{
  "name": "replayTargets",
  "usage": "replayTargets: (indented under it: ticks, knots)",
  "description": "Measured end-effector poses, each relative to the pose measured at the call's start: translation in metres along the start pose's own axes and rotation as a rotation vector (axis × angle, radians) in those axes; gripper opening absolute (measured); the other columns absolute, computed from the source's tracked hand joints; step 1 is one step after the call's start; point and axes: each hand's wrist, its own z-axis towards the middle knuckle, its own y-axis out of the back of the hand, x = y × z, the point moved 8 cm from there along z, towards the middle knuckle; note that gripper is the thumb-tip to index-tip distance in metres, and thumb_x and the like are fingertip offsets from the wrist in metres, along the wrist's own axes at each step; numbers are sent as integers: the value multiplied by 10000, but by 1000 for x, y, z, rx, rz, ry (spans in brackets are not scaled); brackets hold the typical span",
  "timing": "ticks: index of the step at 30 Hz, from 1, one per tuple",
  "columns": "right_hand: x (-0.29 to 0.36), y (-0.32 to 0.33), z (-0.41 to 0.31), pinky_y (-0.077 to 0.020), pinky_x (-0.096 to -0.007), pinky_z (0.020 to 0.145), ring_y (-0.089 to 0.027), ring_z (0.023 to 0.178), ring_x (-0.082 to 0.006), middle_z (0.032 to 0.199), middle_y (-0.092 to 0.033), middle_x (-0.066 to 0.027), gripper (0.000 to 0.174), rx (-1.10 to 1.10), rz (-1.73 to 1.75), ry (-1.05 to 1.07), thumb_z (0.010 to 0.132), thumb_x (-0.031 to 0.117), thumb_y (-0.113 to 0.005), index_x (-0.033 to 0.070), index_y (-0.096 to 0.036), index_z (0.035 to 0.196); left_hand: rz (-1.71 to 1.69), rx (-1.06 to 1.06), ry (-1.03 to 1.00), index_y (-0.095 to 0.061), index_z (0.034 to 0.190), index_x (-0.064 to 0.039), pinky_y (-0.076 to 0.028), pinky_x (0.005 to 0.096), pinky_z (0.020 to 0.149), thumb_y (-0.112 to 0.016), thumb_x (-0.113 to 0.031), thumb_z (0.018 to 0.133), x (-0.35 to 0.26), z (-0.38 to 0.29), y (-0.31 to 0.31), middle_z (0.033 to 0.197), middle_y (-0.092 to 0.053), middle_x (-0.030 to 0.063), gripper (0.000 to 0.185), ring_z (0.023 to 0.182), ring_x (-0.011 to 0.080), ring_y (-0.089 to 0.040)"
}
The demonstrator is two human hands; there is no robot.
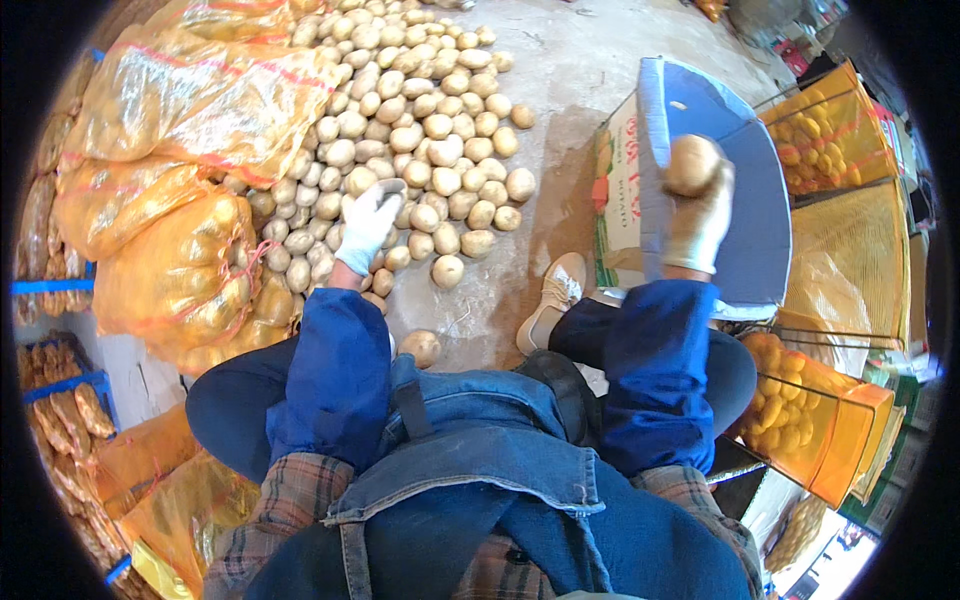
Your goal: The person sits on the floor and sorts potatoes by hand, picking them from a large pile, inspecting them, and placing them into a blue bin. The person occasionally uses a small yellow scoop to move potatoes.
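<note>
My right hand (pixel 701 217), in a white glove, grips a large tan potato (pixel 691 165) over a cardboard carton (pixel 626 176) with a blue inner lining (pixel 750 217). Motion blurs this hand a little. On the other side, my left hand (pixel 371 225), also gloved, reaches over the near part of a loose potato heap (pixel 442 150) on the floor. Its fingers curl near a dark greyish patch; whether that is a held potato or part of the glove is unclear. One single potato (pixel 420 349) lies close to my body.
Orange mesh sacks (pixel 172 262) filled with potatoes are stacked left of the heap. To the right stand orange mesh-lined holders (pixel 787 405) with yellowish produce. Blue-framed racks (pixel 52 285) line the far left. My shoe (pixel 555 300) rests on concrete floor (pixel 555 97) beside the carton.
</note>
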Motion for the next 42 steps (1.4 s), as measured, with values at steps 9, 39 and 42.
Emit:
replayTargets:
  ticks: [9, 39, 42]
  knots:
    - [-42, -59, -4, -526, -371, 843, -658, 926, -297, 948, -682, -119, 225, 5, -944, 734, 849, 64, -612, 81, -682, 1062, 138, -189, -101, -646, 1096, -48, -499, 430, 859, -610, -165, 874, 59, 41, -7, 1003, -650, 185, 253, 956, 354, -607]
    - [-192, -112, -96, -514, -357, 479, -642, 813, -383, 1017, -652, -202, 636, 171, 728, -1078, 915, 563, -469, 18, -577, 1225, -850, 324, -21, -476, 1388, -68, -502, 296, 890, -651, -302, 928, -103, 22, -89, 1226, -598, 64, 545, 1102, 170, -584]
    - [-142, -116, -97, -340, -283, 362, -557, 639, -304, 1013, -640, -205, 712, 215, 735, -1018, 931, 635, -431, 24, -535, 1282, -1084, 343, 80, -454, 1395, -63, -528, 350, 898, -581, -490, 953, -128, 0, -95, 1248, -600, 114, 628, 1083, 224, -620]
